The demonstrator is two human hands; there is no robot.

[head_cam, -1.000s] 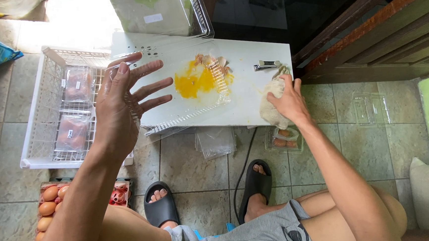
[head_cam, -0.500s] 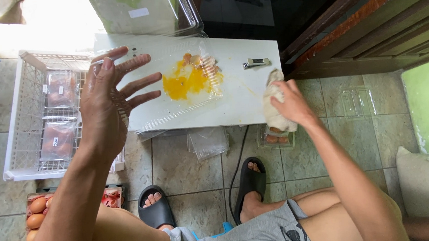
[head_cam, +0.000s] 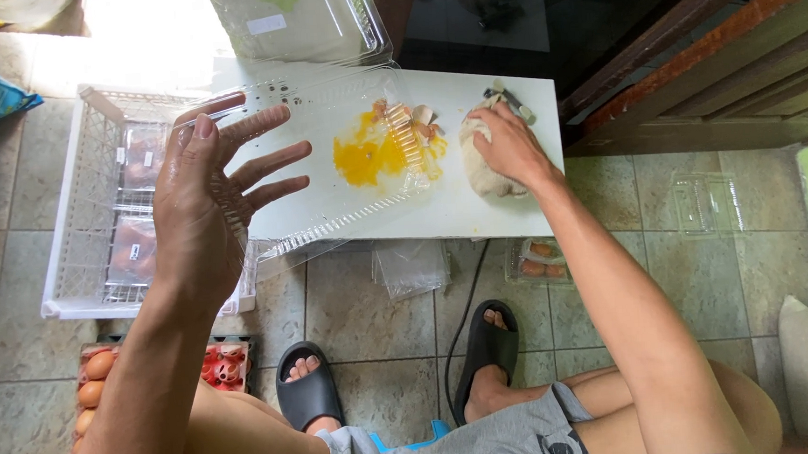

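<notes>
A crumpled pale cloth [head_cam: 493,161] is pressed onto the white table [head_cam: 478,215] by the right hand [head_cam: 509,144], grip closed on it, beside spilled yellow yolk [head_cam: 367,156]. The left hand [head_cam: 202,204] is held open, fingers spread, above a clear plastic tray [head_cam: 322,101].

Your left hand [head_cam: 204,197] hangs raised, palm down, fingers spread wide and gripping nothing. Your right hand [head_cam: 508,143] reaches forward on a straight arm, pressing down — fingers curled, it seems — knuckles up.
</notes>
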